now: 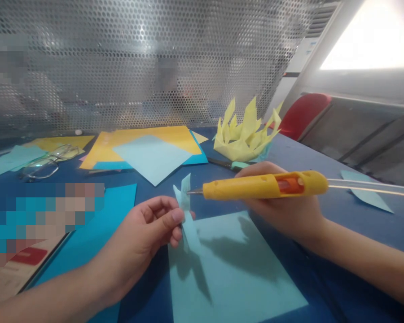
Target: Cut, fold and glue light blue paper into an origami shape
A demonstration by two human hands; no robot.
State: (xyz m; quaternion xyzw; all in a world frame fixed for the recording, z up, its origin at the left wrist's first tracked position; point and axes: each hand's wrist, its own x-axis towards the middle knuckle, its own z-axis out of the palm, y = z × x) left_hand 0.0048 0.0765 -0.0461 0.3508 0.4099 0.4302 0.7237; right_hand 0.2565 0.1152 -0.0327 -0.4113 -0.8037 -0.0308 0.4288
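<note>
My left hand point(158, 224) pinches a small folded piece of light-blue paper point(191, 231) between thumb and fingers, its forked end pointing up. My right hand point(279, 215) grips a yellow hot glue pen point(245, 187), held level. The pen's metal tip touches or nearly touches the folded paper near its top; I cannot tell which. A clear stick point(366, 185) runs out of the pen's back end. Below both hands lies a light-blue paper sheet point(235, 278), with their shadows on it.
A yellow folded-paper piece with upright points point(244, 139) stands behind my right hand, near a dark tool with a green handle point(239, 166). Farther back are stacked yellow sheets point(144, 134), a light-blue square point(151, 157) and glasses point(42, 168). A red chair point(306, 114) stands right.
</note>
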